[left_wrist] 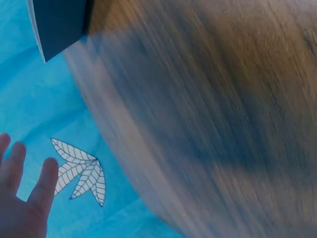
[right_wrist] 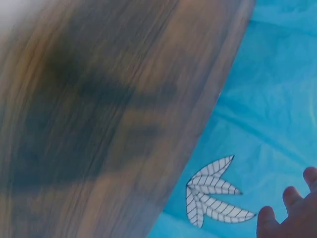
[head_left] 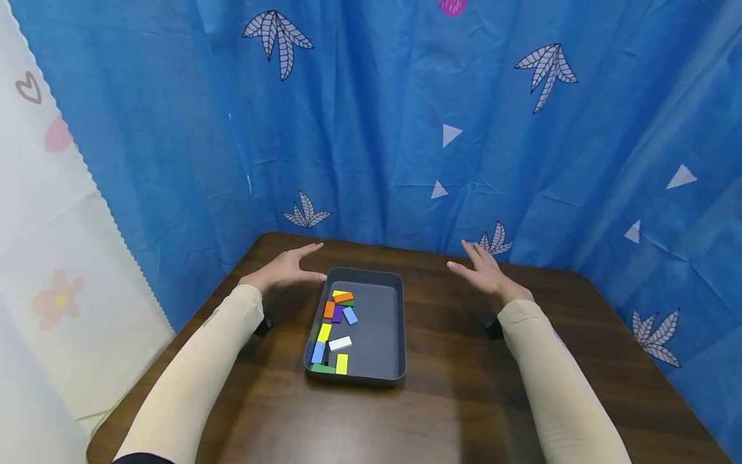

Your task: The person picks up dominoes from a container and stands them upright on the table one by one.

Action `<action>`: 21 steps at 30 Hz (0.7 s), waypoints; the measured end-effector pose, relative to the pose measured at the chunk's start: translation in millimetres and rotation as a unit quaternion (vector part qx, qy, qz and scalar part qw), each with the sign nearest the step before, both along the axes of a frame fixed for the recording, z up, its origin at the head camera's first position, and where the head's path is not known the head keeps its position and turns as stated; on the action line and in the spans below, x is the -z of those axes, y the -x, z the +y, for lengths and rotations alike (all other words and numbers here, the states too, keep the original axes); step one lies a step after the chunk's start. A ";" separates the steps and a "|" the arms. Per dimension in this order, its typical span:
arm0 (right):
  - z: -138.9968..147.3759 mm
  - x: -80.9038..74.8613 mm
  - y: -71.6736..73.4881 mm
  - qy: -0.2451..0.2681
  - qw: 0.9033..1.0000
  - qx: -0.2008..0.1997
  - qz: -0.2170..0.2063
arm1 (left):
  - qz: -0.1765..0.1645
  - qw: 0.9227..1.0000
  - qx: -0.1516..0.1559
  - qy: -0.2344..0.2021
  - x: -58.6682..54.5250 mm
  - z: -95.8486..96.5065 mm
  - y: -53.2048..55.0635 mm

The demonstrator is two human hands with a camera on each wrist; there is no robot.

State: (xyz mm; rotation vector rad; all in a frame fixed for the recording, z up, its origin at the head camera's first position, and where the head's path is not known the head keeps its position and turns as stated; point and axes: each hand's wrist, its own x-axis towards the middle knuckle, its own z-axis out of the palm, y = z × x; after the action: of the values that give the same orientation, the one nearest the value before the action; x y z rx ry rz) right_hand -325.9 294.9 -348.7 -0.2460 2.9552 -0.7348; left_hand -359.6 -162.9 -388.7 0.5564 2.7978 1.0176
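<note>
A dark grey tray (head_left: pixel 377 322) sits on the brown wooden table, with several small coloured blocks along its left side. Among them are a white block (head_left: pixel 340 343), a yellow block (head_left: pixel 342 364), a light blue block (head_left: pixel 350 316) and a purple block (head_left: pixel 337 314). My left hand (head_left: pixel 286 267) is held up beside the tray's far left corner, thumb and fingers spread, holding nothing. To the right of the tray, my right hand (head_left: pixel 487 274) hovers over the table, also spread and holding nothing. In the wrist views, only fingers show at the lower corners.
The wooden table (head_left: pixel 359 425) has rounded corners. A blue curtain (head_left: pixel 371 129) with leaf prints hangs behind its far edge and along the right. A white curtain (head_left: pixel 52 225) hangs at the left. The tray's dark wall (left_wrist: pixel 59 25) shows in the left wrist view.
</note>
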 end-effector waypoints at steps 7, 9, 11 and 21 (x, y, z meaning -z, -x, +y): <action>-21.7 17.6 1.9 0.065 0.996 -0.029 -0.046 | -0.044 0.998 0.029 -0.027 12.2 -9.9 -15.4; -27.3 18.2 3.2 0.081 0.995 -0.036 -0.049 | -0.052 0.997 0.043 -0.035 10.7 -9.8 -18.1; -33.4 18.2 4.5 0.093 0.994 -0.039 -0.048 | -0.060 0.995 0.062 -0.039 8.1 -9.0 -19.7; -68.8 17.9 16.9 0.135 0.988 -0.048 -0.054 | -0.078 0.988 0.128 -0.031 6.8 3.6 -23.2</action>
State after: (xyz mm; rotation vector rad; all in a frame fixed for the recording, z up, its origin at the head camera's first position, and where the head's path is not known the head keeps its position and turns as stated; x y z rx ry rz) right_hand -342.8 226.1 -366.7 -0.3508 2.7152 -1.0978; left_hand -336.4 -159.3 -395.5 0.7840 2.4873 1.0462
